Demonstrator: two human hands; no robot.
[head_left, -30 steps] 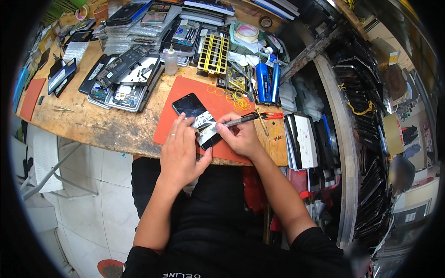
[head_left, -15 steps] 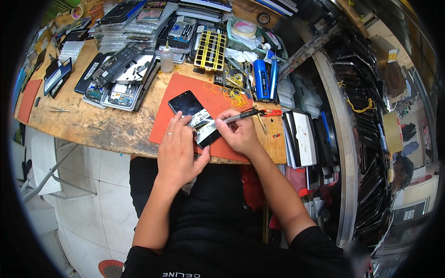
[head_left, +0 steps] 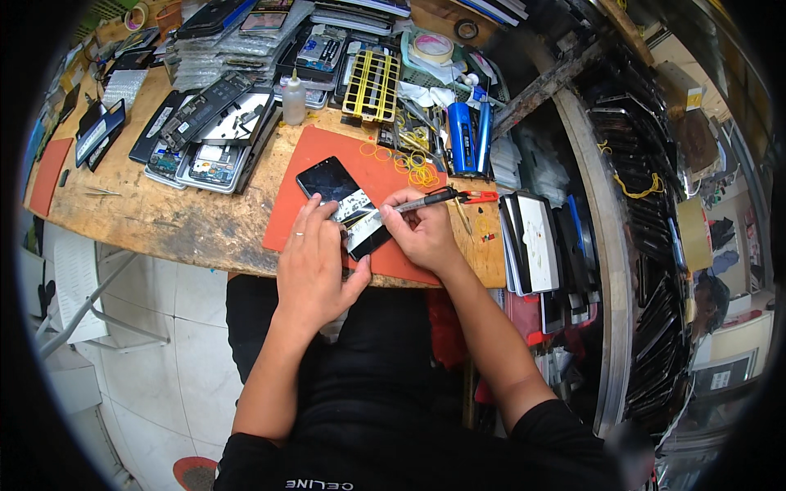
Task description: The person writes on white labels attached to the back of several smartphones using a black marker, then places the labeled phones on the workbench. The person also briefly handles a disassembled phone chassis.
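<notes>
A black smartphone [head_left: 324, 175] lies slantwise on an orange-red mat [head_left: 286, 192], with a white strip [head_left: 358, 236] across its lower half. Dark marks show on the strip. My left hand [head_left: 315, 266] holds the phone, its fingers along the near left side and its thumb at the bottom corner. In my right hand [head_left: 419, 236] a pen [head_left: 427, 200] is pinched between thumb and fingers, its tip down at the white strip. The exact contact of the tip is hidden by the thumb. Yellow rubber bands [head_left: 417, 170] lie on the mat beyond the pen.
Opened phones [head_left: 214, 168] are piled left of the mat. A clear squeeze bottle [head_left: 293, 100] and a yellow-black rack [head_left: 371, 86] stand behind it. Blue cylinders [head_left: 463, 137] are at the back right. Tweezers [head_left: 463, 219] lie near the right edge, beside upright stacked devices [head_left: 536, 245].
Dark marks beside the pen tip on the white strip show more plainly than before. My right hand and the pen have shifted only slightly; the left hand stays in place.
</notes>
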